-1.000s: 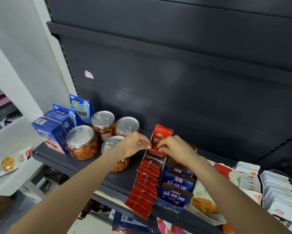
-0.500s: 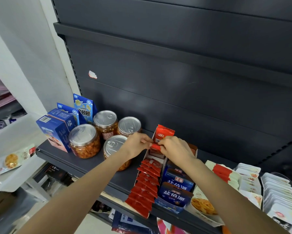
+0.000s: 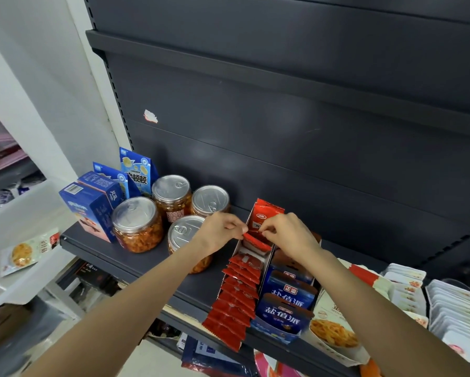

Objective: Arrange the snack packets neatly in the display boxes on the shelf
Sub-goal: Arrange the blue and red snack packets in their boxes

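Red packet [image 3: 252,236] pinched between both hands (box rear).

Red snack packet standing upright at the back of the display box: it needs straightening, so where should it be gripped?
Pinch the upright red foil packet by its top edge, from above: that edge stands free above the white cardboard display box, while its lower part is tucked behind both hands.

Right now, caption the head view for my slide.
Both hands, left hand and right hand, pinch a red snack packet over the display box on the shelf.
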